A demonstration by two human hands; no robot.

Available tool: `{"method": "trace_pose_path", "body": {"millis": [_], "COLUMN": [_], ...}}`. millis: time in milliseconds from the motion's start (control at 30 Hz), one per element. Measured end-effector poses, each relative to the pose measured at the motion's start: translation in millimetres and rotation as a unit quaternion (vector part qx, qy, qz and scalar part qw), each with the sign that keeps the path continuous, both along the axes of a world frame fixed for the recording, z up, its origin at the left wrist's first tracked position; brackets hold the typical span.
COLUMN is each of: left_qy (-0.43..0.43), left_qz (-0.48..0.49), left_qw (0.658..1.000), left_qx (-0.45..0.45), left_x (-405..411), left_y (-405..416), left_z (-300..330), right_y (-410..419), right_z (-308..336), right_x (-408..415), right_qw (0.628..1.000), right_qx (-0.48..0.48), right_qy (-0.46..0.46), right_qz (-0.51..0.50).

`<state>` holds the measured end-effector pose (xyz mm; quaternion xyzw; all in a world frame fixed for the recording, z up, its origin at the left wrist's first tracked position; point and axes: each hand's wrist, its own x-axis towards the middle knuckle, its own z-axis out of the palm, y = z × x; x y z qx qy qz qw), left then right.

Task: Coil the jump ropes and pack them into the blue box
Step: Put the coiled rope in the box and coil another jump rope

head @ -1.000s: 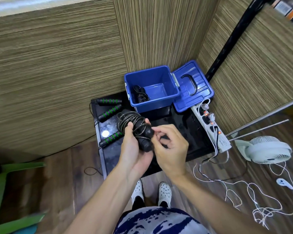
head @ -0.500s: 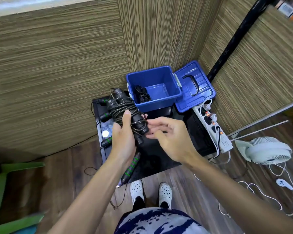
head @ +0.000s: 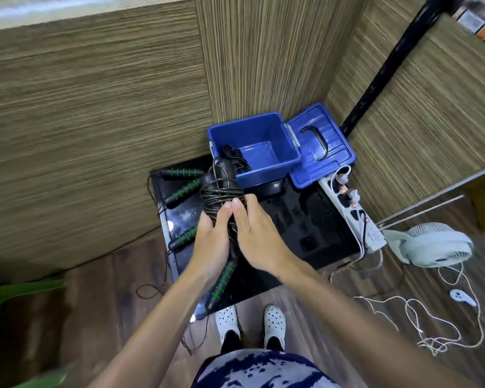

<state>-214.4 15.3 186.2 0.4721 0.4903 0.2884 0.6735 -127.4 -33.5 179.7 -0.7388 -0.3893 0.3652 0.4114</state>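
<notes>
I hold a coiled black jump rope (head: 220, 191) just in front of the blue box (head: 286, 163), near its left front corner. My left hand (head: 212, 242) grips the bundle from the left and my right hand (head: 254, 233) closes on it from the right, thumbs touching. One handle with green rings (head: 221, 281) hangs down below my hands. The box is open, and a coiled black rope (head: 233, 156) lies in its left part. Loose handles with green rings (head: 182, 172) (head: 184, 189) (head: 186, 236) rest on the black table (head: 305, 225) to the left.
The box's blue lid (head: 319, 144) lies open to the right. A white power strip (head: 353, 214) with plugs runs along the table's right edge. A white fan (head: 429, 243) and tangled white cord (head: 431, 326) sit on the floor at right. Wood-grain walls stand close behind.
The bundle has moved forward towards the box's front corner. My right hand has come in from beside the rope and closed on it.
</notes>
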Motion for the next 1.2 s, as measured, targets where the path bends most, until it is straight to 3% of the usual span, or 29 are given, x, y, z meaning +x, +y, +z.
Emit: {"method": "trace_pose_path", "body": {"millis": [400, 533, 667, 833, 1033, 1200], "left_qy": [-0.031, -0.029, -0.041, -0.022, -0.034, -0.079], "left_qz": [0.039, 0.044, 0.032, -0.016, 0.024, 0.022], "left_qw": [0.997, 0.991, 0.975, 0.98, 0.975, 0.97], "left_qx": [-0.061, -0.122, -0.217, -0.196, -0.217, -0.231], "left_x": [-5, -4, -3, -2, 4, 12], "left_y": [40, 52, 57, 66, 76, 85], "left_z": [10, 12, 11, 20, 24, 23], "right_y": [28, 38, 37, 27, 15, 14], "right_z": [-5, -4, -5, -10, -8, 1], "right_x": [-34, -37, -29, -21, -9, 6], "right_qw": [0.993, 0.992, 0.984, 0.989, 0.983, 0.976], "right_qx": [0.06, 0.048, 0.099, 0.093, 0.131, 0.195], "right_qy": [0.064, 0.038, -0.029, 0.035, 0.123, 0.066], "right_qz": [-0.082, -0.108, -0.146, -0.113, -0.029, -0.071]}}
